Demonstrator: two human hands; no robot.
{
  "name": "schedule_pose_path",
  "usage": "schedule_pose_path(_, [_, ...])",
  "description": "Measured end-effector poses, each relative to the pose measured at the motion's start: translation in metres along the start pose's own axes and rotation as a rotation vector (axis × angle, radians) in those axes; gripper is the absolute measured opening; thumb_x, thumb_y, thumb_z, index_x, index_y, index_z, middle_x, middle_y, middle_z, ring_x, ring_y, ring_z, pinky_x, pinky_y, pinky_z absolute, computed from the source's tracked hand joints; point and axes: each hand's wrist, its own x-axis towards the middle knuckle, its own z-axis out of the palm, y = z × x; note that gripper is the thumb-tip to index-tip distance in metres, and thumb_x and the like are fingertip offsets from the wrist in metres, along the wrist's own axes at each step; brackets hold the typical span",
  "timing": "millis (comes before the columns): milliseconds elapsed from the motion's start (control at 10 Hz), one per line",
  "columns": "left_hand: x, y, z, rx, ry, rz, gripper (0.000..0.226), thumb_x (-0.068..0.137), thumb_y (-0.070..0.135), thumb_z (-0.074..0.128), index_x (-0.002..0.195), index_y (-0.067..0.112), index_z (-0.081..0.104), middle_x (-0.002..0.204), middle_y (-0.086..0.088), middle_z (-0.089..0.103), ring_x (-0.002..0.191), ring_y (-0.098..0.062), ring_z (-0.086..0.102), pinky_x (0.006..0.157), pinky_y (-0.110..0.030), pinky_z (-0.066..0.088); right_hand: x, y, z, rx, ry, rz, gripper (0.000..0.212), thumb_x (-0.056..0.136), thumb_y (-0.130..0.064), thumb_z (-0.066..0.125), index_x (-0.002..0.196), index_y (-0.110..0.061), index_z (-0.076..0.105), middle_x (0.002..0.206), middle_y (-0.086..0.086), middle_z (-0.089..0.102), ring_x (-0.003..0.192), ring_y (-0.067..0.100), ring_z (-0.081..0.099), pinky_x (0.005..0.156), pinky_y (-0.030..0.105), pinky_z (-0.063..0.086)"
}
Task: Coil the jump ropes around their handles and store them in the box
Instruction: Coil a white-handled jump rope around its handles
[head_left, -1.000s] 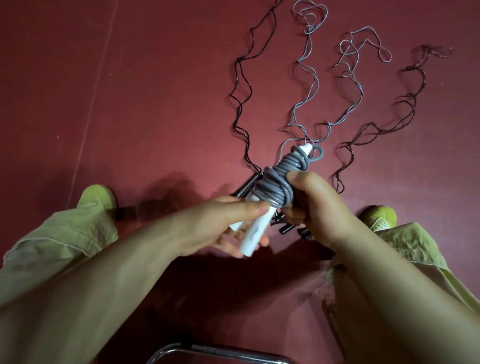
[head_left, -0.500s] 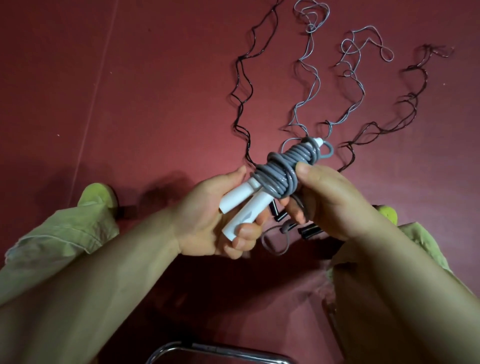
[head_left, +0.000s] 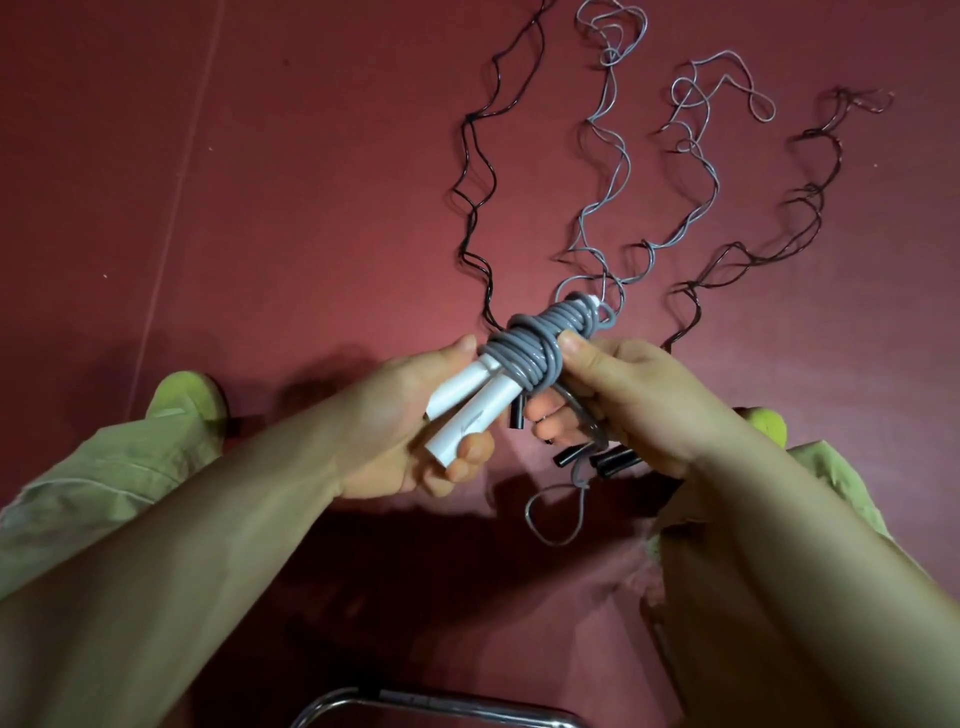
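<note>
Holding the white handles (head_left: 470, 402) in our left hand (head_left: 410, 421), fingers curled round them, our right hand (head_left: 618, 400) pinches the grey coil (head_left: 530, 348) above the floor; the cord looks light, springy and slick, so grip the wraps.

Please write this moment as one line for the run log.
step: coiling | left hand: grips white handles | right hand: holds grey rope coil | loose ropes: on floor

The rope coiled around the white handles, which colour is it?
Grey; the coiled rope shows clearly in the head view, the only one.
</note>
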Motion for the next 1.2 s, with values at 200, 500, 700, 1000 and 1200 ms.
schedule_pose_path(200, [-0.008, 0.004, 0.007, 0.154, -0.048, 0.01, 0.052, 0.09, 0.058, 0.031, 0.082, 0.012, 0.052, 0.05, -0.005, 0.049, 0.041, -0.017, 0.041, 0.047, -0.026, 0.023, 0.001, 0.002, 0.002, -0.215, 0.138, 0.046, 0.049, 0.087, -0.05, 0.05, 0.066, -0.006, 0.06, 0.045, 0.006, 0.056, 0.051, 0.021, 0.06, 0.056, 0.024, 0.045])
schedule_pose_path(500, [-0.005, 0.003, 0.002, 0.476, 0.223, 0.245, 0.051, 0.099, 0.045, 0.03, 0.074, 0.011, 0.059, 0.053, -0.005, 0.059, 0.046, -0.019, 0.053, 0.047, -0.023, 0.04, 0.007, 0.009, 0.01, -0.169, 0.18, 0.08, 0.046, 0.099, -0.038, 0.046, 0.067, -0.006, 0.059, 0.04, 0.002, 0.048, 0.038, 0.017, 0.054, 0.054, 0.03, 0.042])
schedule_pose_path(700, [-0.001, -0.008, -0.005, 0.878, 0.364, 0.34, 0.04, 0.093, 0.054, 0.035, 0.08, 0.021, 0.055, 0.071, 0.003, 0.063, 0.069, -0.016, 0.059, 0.074, -0.035, 0.047, 0.009, 0.008, 0.013, 0.127, 0.017, 0.226, 0.054, 0.093, -0.053, 0.038, 0.093, -0.003, 0.059, 0.051, -0.002, 0.041, 0.036, 0.009, 0.031, 0.04, 0.019, 0.036])
schedule_pose_path(1000, [-0.001, -0.014, 0.007, 1.089, 0.371, 0.368, 0.029, 0.088, 0.051, 0.047, 0.08, 0.023, 0.048, 0.091, 0.001, 0.056, 0.093, -0.021, 0.052, 0.077, -0.034, 0.04, 0.009, 0.014, 0.015, -0.103, 0.238, 0.092, 0.047, 0.091, -0.054, 0.048, 0.067, -0.015, 0.051, 0.052, -0.002, 0.049, 0.043, 0.013, 0.036, 0.048, 0.028, 0.032])
schedule_pose_path(1200, [-0.006, -0.01, 0.009, 0.75, 0.201, 0.255, 0.047, 0.07, 0.06, 0.068, 0.092, 0.019, 0.057, 0.081, 0.005, 0.062, 0.073, -0.007, 0.054, 0.07, -0.028, 0.045, 0.008, 0.01, 0.013, -0.1, 0.187, -0.075, 0.034, 0.076, -0.042, 0.052, 0.069, -0.009, 0.05, 0.053, 0.001, 0.045, 0.046, 0.014, 0.037, 0.047, 0.024, 0.032])
